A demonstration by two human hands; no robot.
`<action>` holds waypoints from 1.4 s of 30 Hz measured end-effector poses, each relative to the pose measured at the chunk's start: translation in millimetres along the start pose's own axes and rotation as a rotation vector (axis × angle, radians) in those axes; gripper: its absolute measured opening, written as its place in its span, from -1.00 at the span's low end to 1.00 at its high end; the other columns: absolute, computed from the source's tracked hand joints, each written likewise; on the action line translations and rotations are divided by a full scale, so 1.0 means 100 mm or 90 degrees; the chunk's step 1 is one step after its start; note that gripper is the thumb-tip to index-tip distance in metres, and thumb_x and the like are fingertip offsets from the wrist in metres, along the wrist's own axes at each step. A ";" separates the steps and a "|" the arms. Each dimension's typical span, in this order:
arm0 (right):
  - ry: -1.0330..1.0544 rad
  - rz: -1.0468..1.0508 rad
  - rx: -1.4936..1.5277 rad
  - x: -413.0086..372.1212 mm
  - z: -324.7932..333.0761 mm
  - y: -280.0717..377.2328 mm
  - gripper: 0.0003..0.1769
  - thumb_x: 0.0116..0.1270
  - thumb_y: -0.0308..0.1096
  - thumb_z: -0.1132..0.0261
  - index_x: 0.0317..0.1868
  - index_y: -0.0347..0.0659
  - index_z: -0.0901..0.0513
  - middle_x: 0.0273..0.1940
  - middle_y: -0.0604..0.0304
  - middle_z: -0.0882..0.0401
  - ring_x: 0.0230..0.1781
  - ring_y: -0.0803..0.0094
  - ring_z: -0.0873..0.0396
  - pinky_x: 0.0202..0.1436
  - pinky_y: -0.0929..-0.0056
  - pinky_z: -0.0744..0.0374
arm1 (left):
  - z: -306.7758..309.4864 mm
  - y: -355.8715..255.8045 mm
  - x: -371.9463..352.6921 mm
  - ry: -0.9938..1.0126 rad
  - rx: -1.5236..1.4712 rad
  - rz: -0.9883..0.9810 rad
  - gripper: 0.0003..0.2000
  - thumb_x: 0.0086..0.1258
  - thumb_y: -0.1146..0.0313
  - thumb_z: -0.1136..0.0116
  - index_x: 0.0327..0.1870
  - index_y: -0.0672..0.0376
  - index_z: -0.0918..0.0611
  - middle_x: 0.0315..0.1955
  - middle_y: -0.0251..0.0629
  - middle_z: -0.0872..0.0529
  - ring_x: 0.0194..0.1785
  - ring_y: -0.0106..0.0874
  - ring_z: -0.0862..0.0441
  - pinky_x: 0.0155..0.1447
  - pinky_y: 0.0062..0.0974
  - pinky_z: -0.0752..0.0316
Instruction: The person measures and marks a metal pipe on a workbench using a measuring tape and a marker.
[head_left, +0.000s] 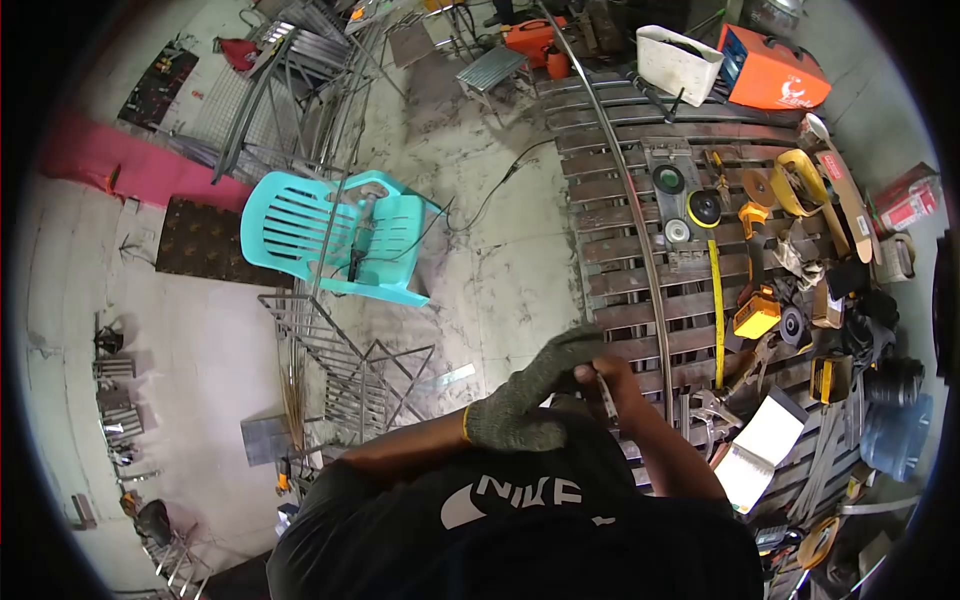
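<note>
My left hand (530,392) wears a grey knitted glove with a yellow cuff edge. Its fingers stretch up and to the right, apart from the thumb, and nothing shows between them. Close beside those fingertips is my bare right hand (622,388), with thumb and fingers closed on a slim pale strip (606,396) with dark marks. What the strip belongs to is hidden. Both hands are in front of my chest, over the near edge of the slatted metal bench (610,261). A long metal bar (640,215) lies across the bench just past my right hand.
On the bench are a yellow strip (717,310), a yellow-and-black cordless grinder (757,312), discs (704,208), a notebook (760,450) and clamps (712,412). An orange machine (775,70) stands at the back. A turquoise chair (400,235) holds a corded power tool; metal frames (345,365) stand nearby.
</note>
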State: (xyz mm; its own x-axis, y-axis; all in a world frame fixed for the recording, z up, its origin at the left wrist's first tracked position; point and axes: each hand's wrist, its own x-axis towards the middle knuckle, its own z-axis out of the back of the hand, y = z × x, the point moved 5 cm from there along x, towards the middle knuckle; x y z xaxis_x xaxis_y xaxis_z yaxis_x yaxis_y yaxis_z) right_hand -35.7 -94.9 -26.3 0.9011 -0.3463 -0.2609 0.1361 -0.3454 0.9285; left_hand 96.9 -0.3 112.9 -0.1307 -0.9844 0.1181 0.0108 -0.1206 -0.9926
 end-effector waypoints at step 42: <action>0.046 0.499 -0.866 1.14 -1.84 2.39 -0.62 0.37 -0.17 -0.61 -0.13 -0.22 -0.61 -0.23 0.03 -0.72 -0.28 0.00 -0.74 -0.26 0.08 -0.66 | 2.45 -0.61 -1.03 0.185 0.049 -0.135 -0.24 0.65 0.10 -0.37 0.71 0.30 -0.37 0.69 -0.01 -0.43 0.74 -0.12 -0.35 0.77 -0.13 -0.20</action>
State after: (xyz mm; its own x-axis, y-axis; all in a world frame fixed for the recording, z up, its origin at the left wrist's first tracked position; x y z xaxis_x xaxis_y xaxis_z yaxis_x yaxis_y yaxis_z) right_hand 175.6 -56.1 214.3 0.9341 -0.0011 0.3571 -0.1379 0.9213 0.3635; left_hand 352.9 77.4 168.1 -0.4144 -0.8598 0.2984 0.0254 -0.3386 -0.9406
